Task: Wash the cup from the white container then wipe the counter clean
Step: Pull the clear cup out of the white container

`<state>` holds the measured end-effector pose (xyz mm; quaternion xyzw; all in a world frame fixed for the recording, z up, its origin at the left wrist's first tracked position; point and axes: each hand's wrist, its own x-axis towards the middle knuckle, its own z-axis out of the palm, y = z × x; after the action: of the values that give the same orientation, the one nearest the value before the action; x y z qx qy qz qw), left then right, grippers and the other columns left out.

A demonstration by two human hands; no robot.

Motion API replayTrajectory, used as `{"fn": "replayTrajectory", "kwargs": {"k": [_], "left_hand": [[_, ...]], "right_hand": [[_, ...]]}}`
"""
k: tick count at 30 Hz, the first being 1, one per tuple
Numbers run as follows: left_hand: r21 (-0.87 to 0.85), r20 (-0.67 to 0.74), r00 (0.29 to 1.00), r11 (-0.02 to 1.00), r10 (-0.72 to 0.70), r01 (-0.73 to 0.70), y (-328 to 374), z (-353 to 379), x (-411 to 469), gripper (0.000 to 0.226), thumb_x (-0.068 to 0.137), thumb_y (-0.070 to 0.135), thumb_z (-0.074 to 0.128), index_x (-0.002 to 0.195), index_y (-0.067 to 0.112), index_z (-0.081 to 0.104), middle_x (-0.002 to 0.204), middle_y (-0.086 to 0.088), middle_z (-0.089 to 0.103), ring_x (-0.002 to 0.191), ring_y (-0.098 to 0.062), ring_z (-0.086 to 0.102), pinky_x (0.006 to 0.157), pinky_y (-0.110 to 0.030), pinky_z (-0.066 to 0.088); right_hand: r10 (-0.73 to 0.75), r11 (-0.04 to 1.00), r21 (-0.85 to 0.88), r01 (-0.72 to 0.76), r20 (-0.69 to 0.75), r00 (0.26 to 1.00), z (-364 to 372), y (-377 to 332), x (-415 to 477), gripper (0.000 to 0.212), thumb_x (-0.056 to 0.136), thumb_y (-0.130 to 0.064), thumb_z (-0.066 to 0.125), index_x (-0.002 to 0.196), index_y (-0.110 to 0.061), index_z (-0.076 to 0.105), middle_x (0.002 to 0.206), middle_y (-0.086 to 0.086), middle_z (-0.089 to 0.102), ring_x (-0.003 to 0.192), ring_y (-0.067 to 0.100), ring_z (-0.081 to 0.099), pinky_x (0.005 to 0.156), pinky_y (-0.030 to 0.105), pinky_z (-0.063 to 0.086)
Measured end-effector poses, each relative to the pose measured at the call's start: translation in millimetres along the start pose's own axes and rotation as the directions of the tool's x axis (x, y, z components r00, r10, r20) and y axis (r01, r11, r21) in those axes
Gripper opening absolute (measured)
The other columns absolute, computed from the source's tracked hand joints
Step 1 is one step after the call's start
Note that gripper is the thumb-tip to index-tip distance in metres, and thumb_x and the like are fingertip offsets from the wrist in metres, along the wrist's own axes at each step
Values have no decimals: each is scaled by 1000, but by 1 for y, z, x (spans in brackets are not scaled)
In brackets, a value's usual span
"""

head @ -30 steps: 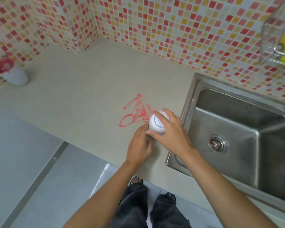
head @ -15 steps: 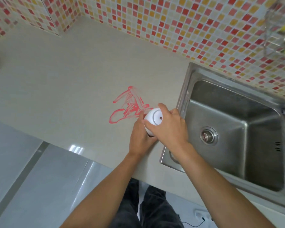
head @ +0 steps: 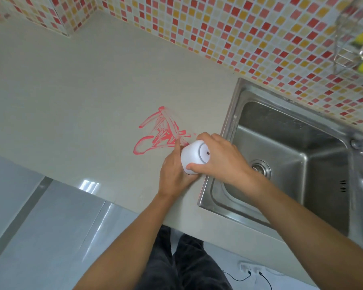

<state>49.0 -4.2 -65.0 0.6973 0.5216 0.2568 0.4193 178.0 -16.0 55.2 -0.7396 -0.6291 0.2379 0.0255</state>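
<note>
- So, red smear (head: pixel 159 132) is seen spread on the counter (head: pixel 71 101), left of everything else
- left hand (head: pixel 173 172) is wrapped around the upturned white cup (head: pixel 194 156)
- right hand (head: pixel 222 160) is clamped on it too, beside the sink (head: pixel 291 164)

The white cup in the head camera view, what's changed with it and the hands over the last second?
The round white cup has tipped from base-up to lying more on its side, base facing the camera, and has edged toward the steel sink. The camera swung right, so the white container at the far left dropped out of view. Unchanged: the left hand and right hand both grip the cup, and the red smear remains unwiped.
</note>
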Motion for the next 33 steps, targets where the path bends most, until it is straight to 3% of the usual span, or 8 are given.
{"fn": "replayTrajectory", "kwargs": {"k": [6,9,13,19,24,27,30,33], "left_hand": [[-36,-48,999,999,-25,24,3,-5,-4,89,64,58,79,136,31,34,121,12,60,107,-12,60,86,-36,52],[-41,-18,1000,999,21,-22,6,-8,-4,92,65,56,79,135,43,20,128,7,57,112,-15,59,86,-37,52],[-39,40,998,998,-53,54,5,-8,-6,114,63,61,79,149,28,11,134,13,52,119,-13,56,86,-35,53],[-38,3,998,997,-65,65,3,-7,-6,106,63,59,80,146,26,24,139,11,50,124,-12,52,90,-30,49],[-106,-18,995,990,-94,91,5,-8,-7,81,65,48,83,132,35,40,128,19,54,117,-4,54,91,-24,48],[-127,-33,988,981,-150,145,11,-10,-8,73,64,49,82,124,42,40,119,27,53,110,2,54,86,-15,41],[-158,-64,980,971,-191,179,13,-10,-8,74,63,49,83,124,43,41,117,29,51,108,4,54,85,-13,39],[-154,-93,974,969,-207,191,15,-9,-7,77,63,53,83,126,41,41,121,27,52,110,2,54,89,-16,42]], "right_hand": [[-149,988,-32,153,107,983,-8,2,11,72,63,-53,74,123,-30,42,105,-4,48,94,22,53,77,34,46],[-262,947,-130,292,210,942,-10,-1,14,69,67,-36,73,127,-35,39,119,-6,44,99,24,47,83,40,49],[-308,909,-195,368,280,909,-20,-2,13,64,69,-21,69,123,-36,39,122,-4,41,99,24,44,78,45,51],[-317,919,-151,365,267,910,-56,-1,14,68,65,-29,74,124,-30,40,117,0,42,100,23,50,84,41,48],[-170,985,40,167,81,982,-93,11,10,66,62,-36,79,116,-34,41,113,0,49,96,18,55,74,28,46],[43,968,249,-26,-62,997,-95,37,22,58,68,-51,75,111,-33,42,106,-4,58,91,14,59,70,30,49],[222,829,542,-140,-89,971,-68,64,43,56,68,-60,71,110,-30,49,107,2,65,91,16,63,75,32,51],[323,525,835,-165,-17,946,-33,78,63,54,79,-34,76,124,-19,50,123,9,60,99,20,65,81,30,56]]}}
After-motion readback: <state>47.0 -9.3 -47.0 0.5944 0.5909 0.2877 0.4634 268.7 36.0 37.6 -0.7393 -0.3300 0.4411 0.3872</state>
